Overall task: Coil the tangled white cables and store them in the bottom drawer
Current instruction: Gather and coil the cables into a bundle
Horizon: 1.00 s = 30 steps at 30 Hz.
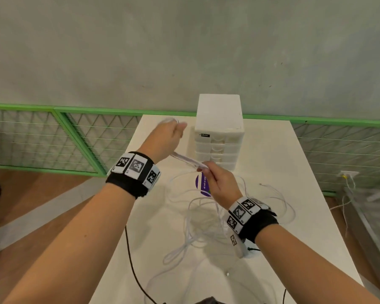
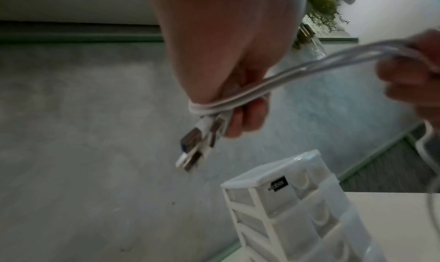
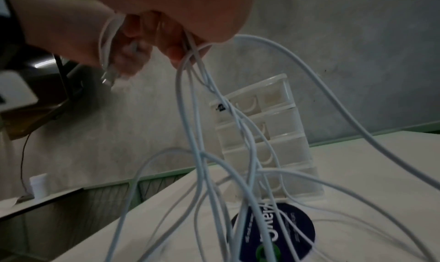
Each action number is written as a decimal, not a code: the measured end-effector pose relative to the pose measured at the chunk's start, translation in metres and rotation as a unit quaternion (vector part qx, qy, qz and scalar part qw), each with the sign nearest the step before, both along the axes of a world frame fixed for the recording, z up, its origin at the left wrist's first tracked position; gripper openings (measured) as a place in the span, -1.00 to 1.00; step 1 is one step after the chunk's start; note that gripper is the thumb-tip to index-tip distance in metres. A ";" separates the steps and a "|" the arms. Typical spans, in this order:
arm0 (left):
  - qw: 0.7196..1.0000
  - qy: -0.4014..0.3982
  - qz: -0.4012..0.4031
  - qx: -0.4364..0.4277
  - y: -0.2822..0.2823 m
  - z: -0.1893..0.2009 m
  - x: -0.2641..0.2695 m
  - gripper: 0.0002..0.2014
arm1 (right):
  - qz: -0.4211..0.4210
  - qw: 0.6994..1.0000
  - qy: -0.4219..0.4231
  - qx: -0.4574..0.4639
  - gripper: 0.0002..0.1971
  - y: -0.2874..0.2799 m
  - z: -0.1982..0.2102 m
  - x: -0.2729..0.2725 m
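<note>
Tangled white cables (image 1: pixel 204 224) lie in loose loops on the white table (image 1: pixel 272 154), and several strands hang from my right hand (image 3: pixel 190 115). My left hand (image 1: pixel 170 133) is raised left of the white drawer unit (image 1: pixel 219 132) and grips a bunch of cable ends, their USB plugs (image 2: pixel 200 139) sticking out below the fist (image 2: pixel 240 113). A taut bundle of strands (image 1: pixel 188 160) runs from it to my right hand (image 1: pixel 215 179), which pinches the bundle above the table. The drawer unit's drawers (image 3: pixel 264 147) are all closed.
A round dark purple sticker (image 1: pixel 203 187) sits on the table under the cables. A black cable (image 1: pixel 132 260) hangs off the table's left edge. A green mesh fence (image 1: pixel 53 139) and a grey wall stand behind. More white cable dangles by a wall socket (image 1: pixel 347 178) at right.
</note>
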State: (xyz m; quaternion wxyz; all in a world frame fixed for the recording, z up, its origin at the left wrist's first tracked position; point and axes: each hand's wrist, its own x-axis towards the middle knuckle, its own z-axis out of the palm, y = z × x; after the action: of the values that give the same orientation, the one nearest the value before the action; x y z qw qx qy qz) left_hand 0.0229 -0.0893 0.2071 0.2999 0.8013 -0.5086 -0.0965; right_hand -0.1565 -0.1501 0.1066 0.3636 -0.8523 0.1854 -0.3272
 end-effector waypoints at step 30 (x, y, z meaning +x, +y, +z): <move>0.858 0.462 0.076 -0.212 0.008 0.023 -0.003 -0.55 | -0.237 0.876 0.379 0.179 -0.69 -0.072 -0.082 -0.063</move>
State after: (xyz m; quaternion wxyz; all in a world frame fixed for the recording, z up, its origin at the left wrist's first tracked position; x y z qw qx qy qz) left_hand 0.0202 -0.0813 0.2297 0.6692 0.6182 -0.2572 -0.3221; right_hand -0.2193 -0.2222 0.0247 0.3236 -0.7617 0.5611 -0.0171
